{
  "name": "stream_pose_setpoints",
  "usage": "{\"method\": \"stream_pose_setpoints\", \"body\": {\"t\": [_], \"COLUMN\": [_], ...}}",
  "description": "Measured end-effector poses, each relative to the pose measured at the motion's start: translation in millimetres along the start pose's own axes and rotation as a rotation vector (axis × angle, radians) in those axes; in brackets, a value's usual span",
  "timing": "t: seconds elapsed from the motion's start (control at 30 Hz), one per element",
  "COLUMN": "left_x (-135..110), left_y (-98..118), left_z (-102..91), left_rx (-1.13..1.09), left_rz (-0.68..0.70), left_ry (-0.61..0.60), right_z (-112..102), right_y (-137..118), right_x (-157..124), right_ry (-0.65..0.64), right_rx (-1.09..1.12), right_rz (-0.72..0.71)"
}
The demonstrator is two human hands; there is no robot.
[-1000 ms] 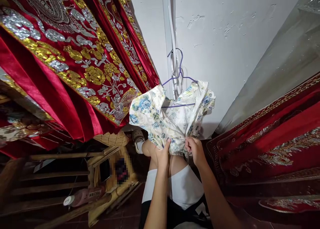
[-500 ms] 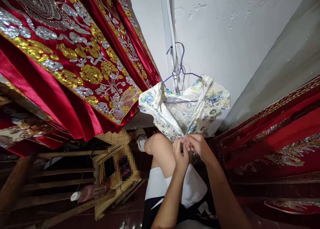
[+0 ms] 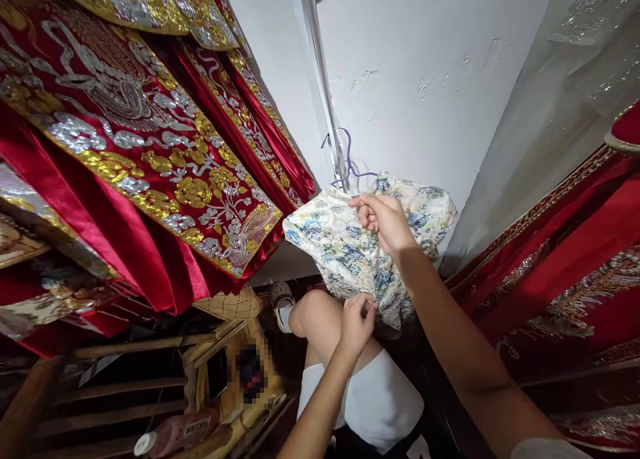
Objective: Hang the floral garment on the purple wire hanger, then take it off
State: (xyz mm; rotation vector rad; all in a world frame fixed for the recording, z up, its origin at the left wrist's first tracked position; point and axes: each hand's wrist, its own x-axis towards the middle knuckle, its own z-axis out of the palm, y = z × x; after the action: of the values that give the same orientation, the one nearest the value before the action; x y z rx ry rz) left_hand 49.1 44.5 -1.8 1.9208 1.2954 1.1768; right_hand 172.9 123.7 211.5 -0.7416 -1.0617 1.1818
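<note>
A small floral garment [image 3: 345, 245], white with blue and yellow flowers, hangs on a purple wire hanger [image 3: 347, 159] hooked near a white conduit on the wall. My right hand [image 3: 383, 219] is closed on the garment's upper part, near the collar. My left hand [image 3: 356, 322] pinches the cloth at its lower edge, just above my raised knee [image 3: 315, 312].
Red embroidered fabrics with gold and silver patterns [image 3: 150, 165] hang at the left, and more red cloth [image 3: 565, 279] lies at the right. A wooden bamboo shelf [image 3: 150, 372] with a pink bottle [image 3: 175, 432] stands at lower left. A white wall [image 3: 425, 79] is behind.
My right hand has risen from the garment's lower edge to its collar area. My left hand stays pinched at the bottom. The view has tilted down a little.
</note>
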Motion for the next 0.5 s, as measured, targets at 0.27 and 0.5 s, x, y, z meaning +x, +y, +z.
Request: {"method": "stream_pose_setpoints", "body": {"t": [0.27,0.5], "left_x": [110,153], "left_y": [96,131], "left_z": [-86.8,-111.6], "left_rx": [-0.110,0.185], "left_rz": [0.364,0.573], "left_ry": [0.401,0.373], "right_z": [1,-13], "right_y": [12,25], "right_x": [-14,-3], "right_ry": [-0.073,-0.042], "right_rx": [-0.113,-0.268], "right_rz": [-0.004,-0.094]}}
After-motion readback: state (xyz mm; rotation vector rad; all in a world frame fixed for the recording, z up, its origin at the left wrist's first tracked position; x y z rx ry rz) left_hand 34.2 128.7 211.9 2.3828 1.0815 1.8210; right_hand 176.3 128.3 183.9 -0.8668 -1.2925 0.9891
